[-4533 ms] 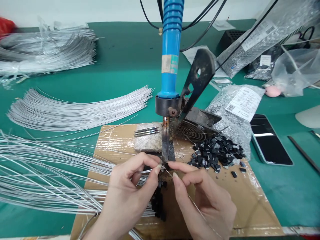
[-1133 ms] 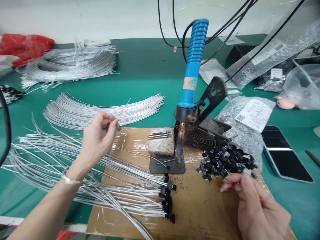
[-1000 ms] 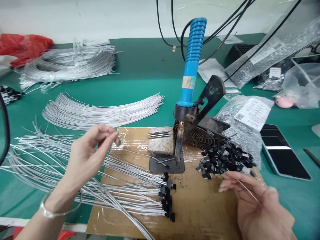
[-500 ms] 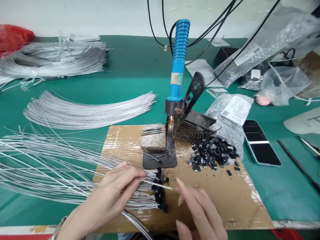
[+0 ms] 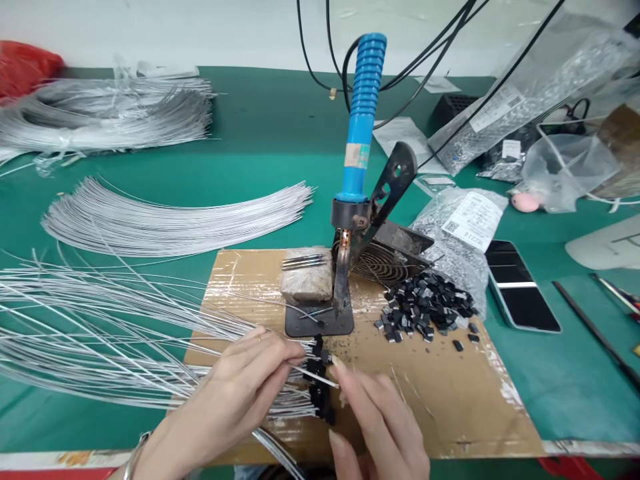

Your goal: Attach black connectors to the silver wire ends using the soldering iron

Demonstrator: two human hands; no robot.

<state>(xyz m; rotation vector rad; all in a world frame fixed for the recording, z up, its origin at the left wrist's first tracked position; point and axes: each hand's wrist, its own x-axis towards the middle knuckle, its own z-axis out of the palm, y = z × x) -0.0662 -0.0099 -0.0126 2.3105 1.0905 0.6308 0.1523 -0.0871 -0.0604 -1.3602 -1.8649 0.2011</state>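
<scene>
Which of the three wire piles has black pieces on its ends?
The nearest pile, fanned over the left edge of the cardboard by the left hand: its ends carry black pieces. The middle fan and far bundle end bare.

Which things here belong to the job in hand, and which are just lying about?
In hand: wire pinched by left hand, right hand at its tip, soldering iron, black pieces, loose wires.
Lying about: phone, red bag, clear bag.

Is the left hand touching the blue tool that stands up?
Apart. The head view shows the left hand low on the cardboard, pinching a thin wire, with a clear gap between its fingers and the blue tool.
</scene>
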